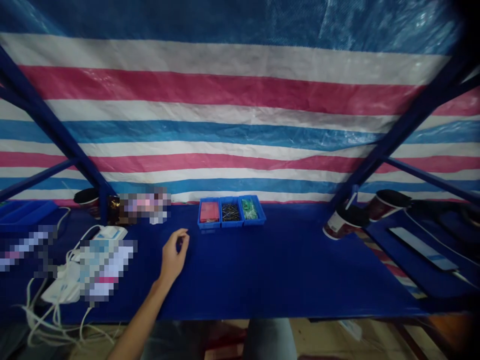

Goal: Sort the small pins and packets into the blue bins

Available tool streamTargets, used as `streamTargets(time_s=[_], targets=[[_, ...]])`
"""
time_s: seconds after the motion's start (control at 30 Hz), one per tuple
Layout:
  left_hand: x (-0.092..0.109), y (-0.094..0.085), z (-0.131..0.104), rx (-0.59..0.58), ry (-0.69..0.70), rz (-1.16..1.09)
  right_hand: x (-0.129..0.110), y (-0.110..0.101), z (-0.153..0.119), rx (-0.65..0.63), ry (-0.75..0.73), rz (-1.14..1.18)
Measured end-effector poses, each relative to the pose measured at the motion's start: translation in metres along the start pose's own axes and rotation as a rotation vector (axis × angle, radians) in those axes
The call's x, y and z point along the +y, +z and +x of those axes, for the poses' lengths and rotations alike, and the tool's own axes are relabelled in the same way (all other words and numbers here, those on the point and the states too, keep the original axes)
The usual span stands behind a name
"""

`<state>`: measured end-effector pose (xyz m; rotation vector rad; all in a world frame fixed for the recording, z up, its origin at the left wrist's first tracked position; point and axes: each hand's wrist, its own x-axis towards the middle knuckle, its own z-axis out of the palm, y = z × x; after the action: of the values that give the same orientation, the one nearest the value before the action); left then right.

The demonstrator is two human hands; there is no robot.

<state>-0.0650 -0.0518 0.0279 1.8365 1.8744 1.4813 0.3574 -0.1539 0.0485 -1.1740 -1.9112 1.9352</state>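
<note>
My left hand (175, 254) is above the blue tabletop, left of the middle, with its forearm reaching in from the bottom edge. Its thumb and fingers curl towards each other around a small dark gap; whether anything is pinched there I cannot make out. Nearest to it, just beyond and to the right, three small blue bins stand side by side. The left bin (200, 219) holds pink-red pieces, the middle bin (231, 224) many thin dark and brassy pieces like screws, and the right bin (258, 220) green-and-clear small bags or pieces. My right hand is out of view.
White power strips (62, 292) with tangled cables lie at left, beside blurred-out items. Dark paper cups (337, 225) stand at right, one with a pen-like stick. Further right lies a phone (423, 247) on a cable. Blue frame posts (397, 125) slope up both sides before a striped tarp.
</note>
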Motion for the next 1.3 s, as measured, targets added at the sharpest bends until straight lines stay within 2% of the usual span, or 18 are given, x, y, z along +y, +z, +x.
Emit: streamTargets(time_s=[0.1, 0.13, 0.17, 0.23, 0.27, 0.3, 0.33, 0.47, 0.57, 0.67, 0.77, 0.87, 0.93, 1.0, 1.07, 1.17, 1.23, 1.3], targets=[[0.007, 0.030, 0.013, -0.049, -0.012, -0.049, -0.059, -0.026, 0.040, -0.107, -0.104, 0.002], [0.008, 0.037, 0.019, -0.039, -0.013, -0.057, -0.078, -0.037, 0.061, -0.136, -0.206, -0.022], [0.007, 0.042, 0.025, -0.014, -0.021, -0.060, -0.096, -0.047, 0.085, -0.059, -0.307, -0.073], [0.003, 0.050, 0.033, 0.066, -0.035, -0.052, -0.122, -0.064, 0.134, 0.368, -0.396, -0.294], [0.000, 0.053, 0.036, 0.100, -0.045, -0.042, -0.129, -0.069, 0.156, 0.552, -0.347, -0.447], [-0.004, 0.056, 0.039, 0.115, -0.053, -0.029, -0.132, -0.072, 0.175, 0.654, -0.269, -0.587], [-0.008, 0.058, 0.040, 0.107, -0.056, -0.012, -0.132, -0.073, 0.191, 0.686, -0.193, -0.705], [-0.020, 0.066, 0.041, -0.025, -0.013, 0.056, -0.112, -0.064, 0.226, 0.667, -0.004, -0.988], [-0.024, 0.072, 0.043, -0.079, 0.009, 0.082, -0.098, -0.053, 0.235, 0.686, 0.005, -1.021], [-0.028, 0.076, 0.046, -0.114, -0.004, 0.090, -0.088, -0.050, 0.234, 0.716, -0.093, -0.954], [-0.031, 0.077, 0.047, -0.134, -0.033, 0.084, -0.082, -0.067, 0.227, 0.849, -0.223, -0.858], [-0.031, 0.076, 0.046, -0.158, -0.047, 0.058, -0.085, -0.108, 0.221, 1.015, -0.231, -0.813], [-0.030, 0.076, 0.044, -0.169, -0.038, 0.029, -0.092, -0.140, 0.225, 0.950, -0.236, -0.856], [-0.028, 0.077, 0.042, -0.173, -0.024, 0.004, -0.101, -0.166, 0.235, 0.775, -0.259, -0.947], [-0.027, 0.077, 0.040, -0.175, -0.008, -0.007, -0.109, -0.183, 0.251, 0.566, -0.191, -1.051], [-0.028, 0.076, 0.038, -0.152, 0.002, -0.007, -0.115, -0.193, 0.277, 0.309, 0.002, -1.162], [-0.029, 0.076, 0.037, -0.123, -0.010, -0.008, -0.116, -0.195, 0.291, 0.241, 0.074, -1.188], [-0.029, 0.075, 0.036, -0.102, -0.033, -0.011, -0.115, -0.196, 0.300, 0.225, 0.097, -1.191]])
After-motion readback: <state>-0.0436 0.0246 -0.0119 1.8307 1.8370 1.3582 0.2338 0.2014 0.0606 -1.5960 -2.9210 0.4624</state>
